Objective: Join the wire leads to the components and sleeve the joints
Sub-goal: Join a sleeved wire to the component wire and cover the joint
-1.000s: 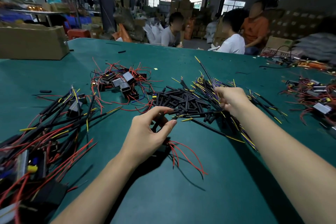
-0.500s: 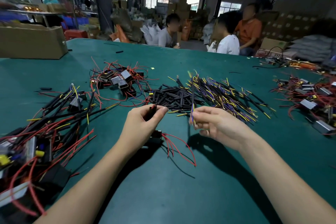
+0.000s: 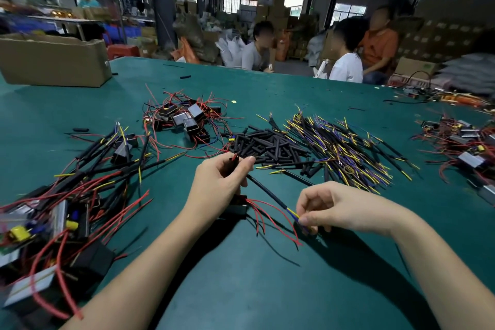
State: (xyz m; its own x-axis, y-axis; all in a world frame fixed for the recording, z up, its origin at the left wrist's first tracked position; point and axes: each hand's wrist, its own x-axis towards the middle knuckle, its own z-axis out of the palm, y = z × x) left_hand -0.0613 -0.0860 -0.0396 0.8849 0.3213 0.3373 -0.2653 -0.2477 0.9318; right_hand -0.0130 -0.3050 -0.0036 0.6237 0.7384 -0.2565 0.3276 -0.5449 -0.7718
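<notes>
both forearms come in from the bottom edge over the green table point(image 3: 267, 289). the right hand point(image 3: 334, 207) is low and near, palm turned down, and its thumb and first finger are pinched on the yellow and blue tips of a black wire lead point(image 3: 270, 197). this lead runs as a straight line up and to the left, to the left hand point(image 3: 222, 182). the left hand is raised a little, fingers curled, and its thumb and fingers are closed on the upper end of the lead together with some thin red wire ends. how the lead and the red ends meet inside this grip is hidden by the fingers. just under the left hand lies a small black component point(image 3: 237, 209), partly covered by the palm, and its red wires point(image 3: 270, 215) spread to the right on the table, under the lead.

at the near left, a heap of finished units point(image 3: 53, 211) with red wires is cut off by the frame edge and blurred. further, behind the hands, is a pile of short black sleeves point(image 3: 267, 144), and beside it on the right a pile of black leads with yellow and blue tips point(image 3: 345, 147). to the left of the sleeves lies a group of components point(image 3: 184, 118) with red wires. more components point(image 3: 468, 147) lie at the far right. a cardboard box point(image 3: 53, 61) stands at the far left corner. behind the table some people sit, blurred.
</notes>
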